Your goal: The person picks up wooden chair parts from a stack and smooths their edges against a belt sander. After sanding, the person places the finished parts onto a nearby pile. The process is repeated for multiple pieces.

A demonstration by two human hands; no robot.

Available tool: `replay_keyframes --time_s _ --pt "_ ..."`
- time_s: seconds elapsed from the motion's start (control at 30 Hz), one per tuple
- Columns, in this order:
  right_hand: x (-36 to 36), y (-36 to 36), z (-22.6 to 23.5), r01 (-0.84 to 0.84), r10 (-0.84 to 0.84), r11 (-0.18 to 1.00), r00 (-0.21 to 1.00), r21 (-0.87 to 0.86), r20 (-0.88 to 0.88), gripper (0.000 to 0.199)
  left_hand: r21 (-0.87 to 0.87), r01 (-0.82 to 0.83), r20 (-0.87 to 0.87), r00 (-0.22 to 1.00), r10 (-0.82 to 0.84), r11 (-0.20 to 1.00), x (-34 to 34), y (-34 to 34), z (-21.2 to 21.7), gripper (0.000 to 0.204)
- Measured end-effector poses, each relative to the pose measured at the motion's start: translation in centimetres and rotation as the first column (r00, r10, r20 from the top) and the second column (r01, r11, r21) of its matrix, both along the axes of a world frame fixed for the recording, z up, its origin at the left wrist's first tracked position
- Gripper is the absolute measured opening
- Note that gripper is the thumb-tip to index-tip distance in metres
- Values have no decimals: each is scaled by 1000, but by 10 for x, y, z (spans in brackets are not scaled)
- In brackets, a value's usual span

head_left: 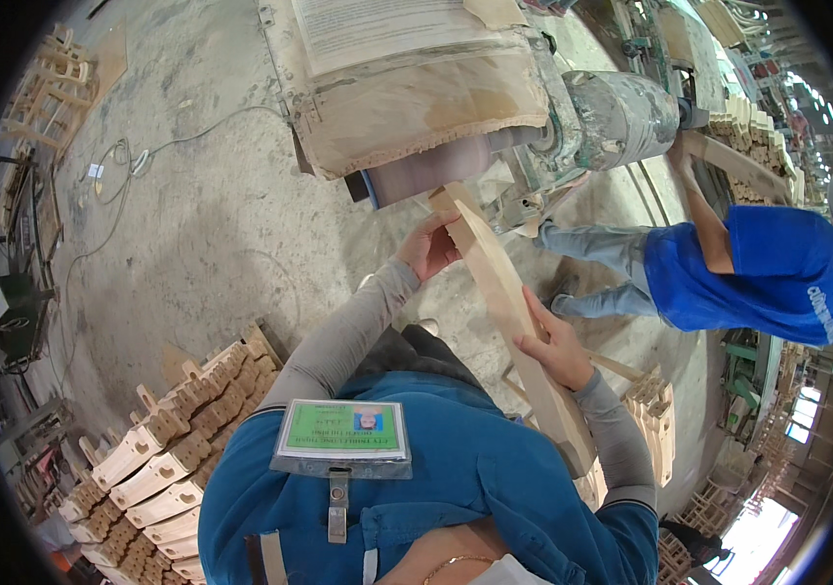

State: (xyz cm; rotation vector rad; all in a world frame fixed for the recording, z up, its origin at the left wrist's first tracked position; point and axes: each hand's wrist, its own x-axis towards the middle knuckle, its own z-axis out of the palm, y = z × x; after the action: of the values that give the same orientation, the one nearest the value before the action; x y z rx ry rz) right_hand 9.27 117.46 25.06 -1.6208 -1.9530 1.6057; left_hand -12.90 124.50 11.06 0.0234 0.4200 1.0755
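Gripping a long wooden slat (509,302), left hand (428,246) pinching its upper end at the sanding belt (446,166), right hand (561,346) clasping mid-length, slat running diagonally away.

Pale smooth bare-wood slat (509,302), rough matt concrete floor (212,224), dusty metal sander (495,107)
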Motion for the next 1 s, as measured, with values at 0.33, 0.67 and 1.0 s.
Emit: replay_keyframes --time_s 0.33,0.67,1.0 --pt "0 -13 12 -7 6 1000 1000 16 21 78 2 14 -14 1000 -14 1000 3 -12 8 44" --pt "-4 -13 -3 66 -65 998 997 14 -48 76 33 90 -66 994 -88 995 -5 0 8 42" --pt "23 -55 22 96 -107 988 991 -124 -85 78 -68 158 -99 981 -164 985 15 -41 33 43"
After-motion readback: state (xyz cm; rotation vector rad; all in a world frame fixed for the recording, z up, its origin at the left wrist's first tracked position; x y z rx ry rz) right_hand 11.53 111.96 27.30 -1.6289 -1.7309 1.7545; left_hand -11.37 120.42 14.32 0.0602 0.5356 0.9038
